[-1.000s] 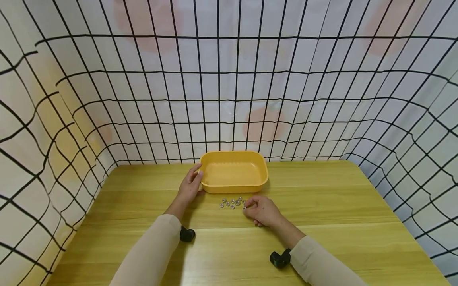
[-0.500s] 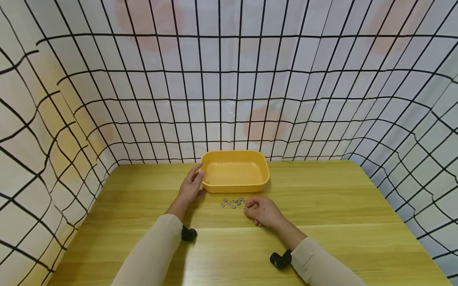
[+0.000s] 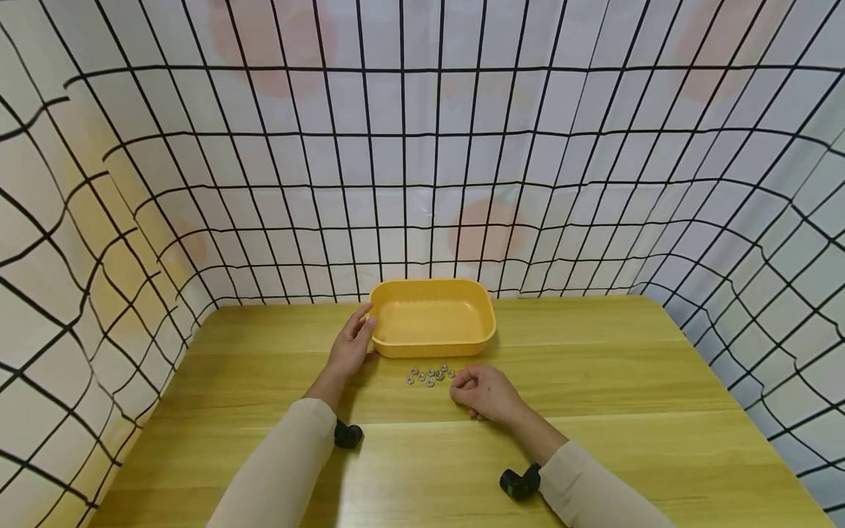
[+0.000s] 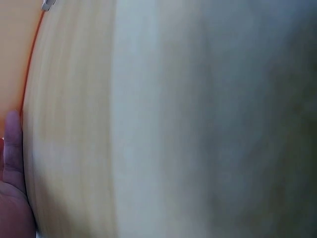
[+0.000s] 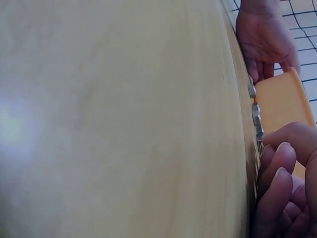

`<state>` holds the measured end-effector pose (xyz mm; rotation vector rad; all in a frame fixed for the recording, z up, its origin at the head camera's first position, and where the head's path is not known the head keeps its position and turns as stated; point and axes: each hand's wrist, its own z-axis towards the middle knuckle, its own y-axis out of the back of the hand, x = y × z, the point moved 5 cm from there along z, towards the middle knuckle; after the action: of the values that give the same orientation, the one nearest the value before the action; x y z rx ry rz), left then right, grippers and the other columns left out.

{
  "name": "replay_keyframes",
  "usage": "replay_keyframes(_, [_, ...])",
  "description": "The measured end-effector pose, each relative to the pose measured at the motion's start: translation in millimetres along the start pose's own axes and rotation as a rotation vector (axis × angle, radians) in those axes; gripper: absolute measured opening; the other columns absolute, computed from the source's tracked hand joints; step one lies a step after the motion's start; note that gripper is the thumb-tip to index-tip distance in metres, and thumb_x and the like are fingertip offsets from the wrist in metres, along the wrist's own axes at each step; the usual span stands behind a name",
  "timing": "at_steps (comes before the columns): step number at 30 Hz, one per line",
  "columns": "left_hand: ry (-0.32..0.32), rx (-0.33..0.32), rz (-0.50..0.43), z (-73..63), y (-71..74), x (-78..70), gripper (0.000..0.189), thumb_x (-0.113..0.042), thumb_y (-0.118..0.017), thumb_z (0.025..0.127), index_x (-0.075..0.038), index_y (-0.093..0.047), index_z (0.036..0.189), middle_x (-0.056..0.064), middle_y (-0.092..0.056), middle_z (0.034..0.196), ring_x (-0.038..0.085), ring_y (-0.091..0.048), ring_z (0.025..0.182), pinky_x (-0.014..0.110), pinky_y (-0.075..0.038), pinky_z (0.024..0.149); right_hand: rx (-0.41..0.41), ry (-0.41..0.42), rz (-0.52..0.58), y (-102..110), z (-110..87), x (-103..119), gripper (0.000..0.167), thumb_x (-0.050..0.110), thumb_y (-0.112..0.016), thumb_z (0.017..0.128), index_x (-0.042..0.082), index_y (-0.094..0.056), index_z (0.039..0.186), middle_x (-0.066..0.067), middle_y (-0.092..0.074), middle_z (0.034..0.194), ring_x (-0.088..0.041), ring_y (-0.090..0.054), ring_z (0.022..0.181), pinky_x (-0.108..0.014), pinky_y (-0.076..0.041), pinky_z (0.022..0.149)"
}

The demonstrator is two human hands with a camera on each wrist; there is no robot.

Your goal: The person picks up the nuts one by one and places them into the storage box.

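In the head view, my left hand (image 3: 350, 346) rests against the left end of a yellow plastic tray (image 3: 432, 349), its fingers fairly straight along the outer wall. The left wrist view shows one straight finger (image 4: 13, 148) of it beside the tray wall. Several small metal nuts (image 3: 431, 372) lie loose on the table before the tray. Just right of them, my right hand (image 3: 487, 394) is low over the tabletop, thumb and index finger curled together in a pinch. The nut seen at these fingertips moments ago is now covered by them. The right wrist view shows nuts (image 5: 256, 114) just beyond the fingers.
The wooden table (image 3: 594, 367) extends to both sides and toward me. White cloth with a black grid (image 3: 422, 161) encloses its back and sides. Black wrist cameras (image 3: 520, 482) sit at both cuffs.
My right fingers have shifted slightly, and the nut that showed between them is hidden now. The left hand, the tray and the loose nuts keep their places.
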<state>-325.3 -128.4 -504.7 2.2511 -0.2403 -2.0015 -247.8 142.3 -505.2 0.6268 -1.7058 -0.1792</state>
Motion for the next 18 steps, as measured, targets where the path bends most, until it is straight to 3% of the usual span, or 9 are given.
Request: replay_keyframes(18, [0.006, -0.007, -0.006, -2.2, 0.0, -0.4, 0.048, -0.046, -0.047, 0.108, -0.041, -0.040, 0.155, 0.013, -0.037, 0.163, 0.037, -0.048, 0.141, 0.035, -0.063, 0.081, -0.008, 0.061, -0.018, -0.6, -3.9, 3.9, 0.014, 0.019, -0.076, 0.092, 0.009, -0.068, 0.097, -0.002, -0.066, 0.076, -0.014, -0.060, 0.058, -0.025, -0.052, 0.050])
